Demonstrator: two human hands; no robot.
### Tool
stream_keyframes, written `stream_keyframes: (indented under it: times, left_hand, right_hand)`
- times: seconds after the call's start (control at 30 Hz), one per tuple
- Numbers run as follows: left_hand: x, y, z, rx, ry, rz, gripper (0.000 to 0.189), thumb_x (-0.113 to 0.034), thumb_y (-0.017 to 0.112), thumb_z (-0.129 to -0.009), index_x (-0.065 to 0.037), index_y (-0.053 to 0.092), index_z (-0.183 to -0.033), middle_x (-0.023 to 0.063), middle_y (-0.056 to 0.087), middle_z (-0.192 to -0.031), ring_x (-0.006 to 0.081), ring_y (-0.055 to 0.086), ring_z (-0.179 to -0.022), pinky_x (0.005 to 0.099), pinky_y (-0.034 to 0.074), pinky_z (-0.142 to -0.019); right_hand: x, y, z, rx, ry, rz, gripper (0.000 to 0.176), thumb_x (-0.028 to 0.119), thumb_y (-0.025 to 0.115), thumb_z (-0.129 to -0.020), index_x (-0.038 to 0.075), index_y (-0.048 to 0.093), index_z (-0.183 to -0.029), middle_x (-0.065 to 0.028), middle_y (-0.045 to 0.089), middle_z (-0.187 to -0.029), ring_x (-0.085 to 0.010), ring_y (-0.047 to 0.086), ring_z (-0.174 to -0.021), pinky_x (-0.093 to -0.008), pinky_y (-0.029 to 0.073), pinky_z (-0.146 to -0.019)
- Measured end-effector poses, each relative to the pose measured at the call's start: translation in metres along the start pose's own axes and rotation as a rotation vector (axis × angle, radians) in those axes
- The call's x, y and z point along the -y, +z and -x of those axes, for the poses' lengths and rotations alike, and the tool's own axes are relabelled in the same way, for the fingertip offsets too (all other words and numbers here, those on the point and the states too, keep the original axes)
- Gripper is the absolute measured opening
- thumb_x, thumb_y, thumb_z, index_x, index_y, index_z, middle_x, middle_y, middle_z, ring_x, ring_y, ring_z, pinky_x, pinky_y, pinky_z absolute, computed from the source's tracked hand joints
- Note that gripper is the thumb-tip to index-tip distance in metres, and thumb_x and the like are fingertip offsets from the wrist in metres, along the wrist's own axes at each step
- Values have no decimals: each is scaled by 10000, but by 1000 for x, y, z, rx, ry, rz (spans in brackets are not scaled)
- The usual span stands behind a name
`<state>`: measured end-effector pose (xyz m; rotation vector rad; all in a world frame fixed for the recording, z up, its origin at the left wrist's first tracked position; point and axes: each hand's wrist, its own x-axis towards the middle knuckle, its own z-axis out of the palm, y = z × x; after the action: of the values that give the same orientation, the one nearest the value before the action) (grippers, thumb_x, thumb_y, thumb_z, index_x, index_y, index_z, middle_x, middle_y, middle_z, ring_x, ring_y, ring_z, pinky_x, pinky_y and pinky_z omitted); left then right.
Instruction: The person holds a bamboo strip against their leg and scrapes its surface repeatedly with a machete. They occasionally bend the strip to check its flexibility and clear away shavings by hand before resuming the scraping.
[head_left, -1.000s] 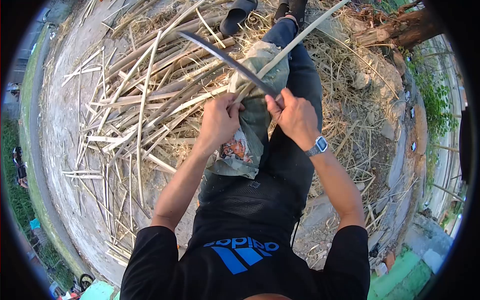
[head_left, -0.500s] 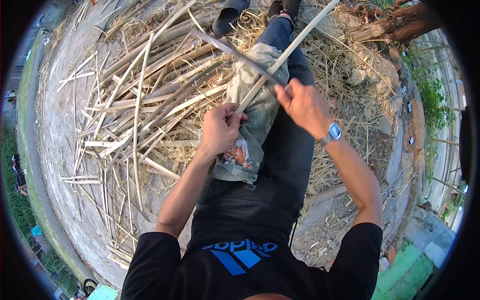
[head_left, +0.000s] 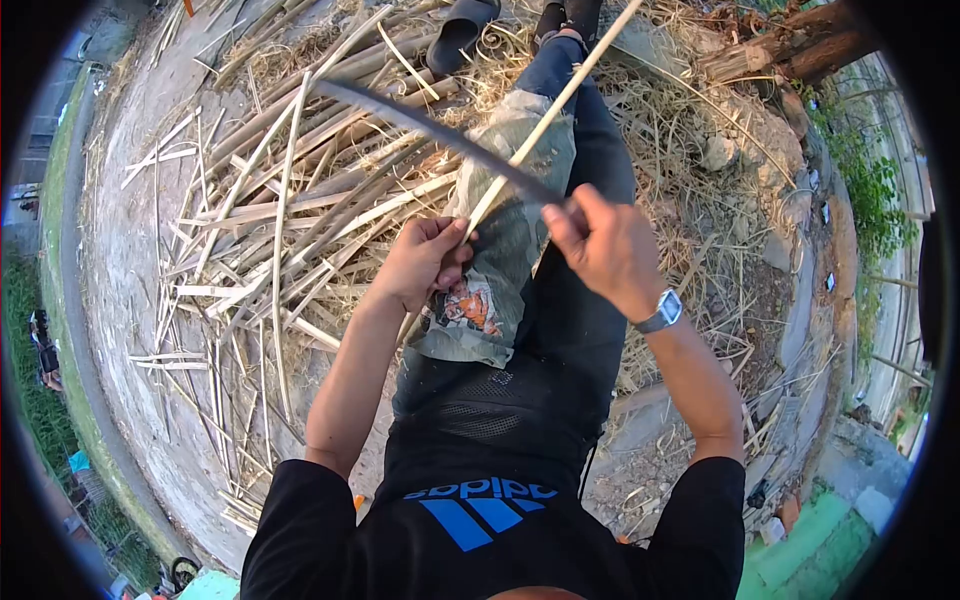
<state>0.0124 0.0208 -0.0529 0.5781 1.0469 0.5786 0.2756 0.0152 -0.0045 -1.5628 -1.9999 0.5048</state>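
Observation:
My left hand (head_left: 430, 262) is closed round the near end of a long pale bamboo strip (head_left: 560, 103), which slants up and away to the right over my leg. In my right hand (head_left: 612, 250), a fist wearing a watch, is a long dark-bladed knife (head_left: 430, 128). Its blade crosses over the strip and points up to the left; my fingers hide the handle. Below both hands a greenish sack cloth (head_left: 500, 262) with a printed orange patch covers my thigh, and the strip passes above it.
Split bamboo strips (head_left: 279, 235) lie piled on the ground to the left, with curly shavings (head_left: 690, 240) scattered on both sides of my legs. A dark clog (head_left: 462, 35) rests near my feet. A thick log (head_left: 790, 45) lies at the upper right.
The knife has shifted left and more of its blade now reaches past the strip. My left hand has moved slightly left and down, and the strip's far end has shifted left.

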Motion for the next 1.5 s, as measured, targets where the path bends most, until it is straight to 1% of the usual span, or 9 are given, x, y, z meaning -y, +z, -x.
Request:
stream_keyframes:
  times: [0.17, 0.3, 0.4, 0.7, 0.83, 1.13, 1.23, 1.33, 1.5]
  left_hand:
    - [8, -2, -9, 8, -35, 120, 273, -245, 579, -1087, 23, 601, -1036, 17, 570, -726, 40, 375, -451, 209, 259, -401]
    - [13, 3, -13, -24, 25, 130, 291, -277, 590, -1081, 10, 597, -1038, 4, 542, -733, 26, 351, -450, 191, 237, -397]
    - [12, 6, -13, -25, 9, 141, 289, -269, 583, -1084, 13, 599, -1026, 0, 528, -722, 26, 340, -440, 194, 234, -392]
    - [19, 13, -15, -30, 41, 94, 289, -260, 564, -1092, 17, 611, -1025, -4, 531, -714, 20, 347, -436, 195, 243, -390]
    - [22, 12, -13, -3, 46, 150, 294, -264, 569, -1090, 23, 607, -1038, -7, 528, -715, 22, 332, -431, 202, 229, -386]
    - [15, 10, -25, 22, 71, 167, 258, -255, 566, -1088, -3, 583, -1031, -17, 506, -733, 18, 336, -440, 199, 220, -377]
    - [10, 6, -22, 23, 7, 207, 244, -245, 565, -1088, -8, 585, -1035, -20, 505, -738, 23, 335, -438, 200, 223, -376]
    - [16, 5, -16, 5, 13, 184, 237, -244, 565, -1087, -12, 586, -1043, -14, 500, -731, 30, 338, -430, 208, 226, -370]
    - [20, 17, -21, -23, 71, 200, 239, -237, 558, -1090, -3, 583, -1047, -9, 505, -729, 29, 337, -426, 211, 229, -370]
  right_hand:
    - [-16, 39, 7, 101, -96, 140, 477, 536, 663, -961, 103, 617, -768, -61, 695, -619, -325, 702, -577, -445, 560, -517]
    - [-24, 30, -18, 104, -21, 189, 492, 546, 650, -964, 99, 614, -762, -85, 715, -652, -347, 715, -611, -469, 568, -537]
    - [-13, 32, -8, 127, -40, 220, 434, 462, 667, -985, 78, 588, -799, -93, 688, -640, -354, 695, -606, -455, 548, -523]
    - [-24, 28, -11, 252, -162, 246, 442, 480, 641, -996, 76, 595, -822, -124, 696, -658, -363, 692, -603, -449, 545, -512]
    - [-47, 29, -45, 103, 39, 254, 525, 580, 631, -958, 87, 604, -780, -141, 685, -625, -391, 691, -592, -494, 557, -528]
    - [-49, 30, -35, 127, -126, 196, 428, 468, 677, -971, 81, 604, -804, -120, 691, -652, -375, 698, -624, -480, 554, -561]
    - [-20, 32, -30, 119, -9, 237, 434, 482, 688, -962, 83, 611, -808, -115, 707, -669, -375, 707, -638, -482, 566, -573]
    - [-32, 37, -19, 138, -176, 169, 531, 602, 635, -950, 92, 651, -803, -121, 710, -661, -373, 709, -616, -484, 581, -560]
    - [-29, 34, -27, 165, -83, 254, 516, 606, 647, -934, 109, 635, -795, -121, 696, -635, -380, 703, -600, -480, 589, -567]
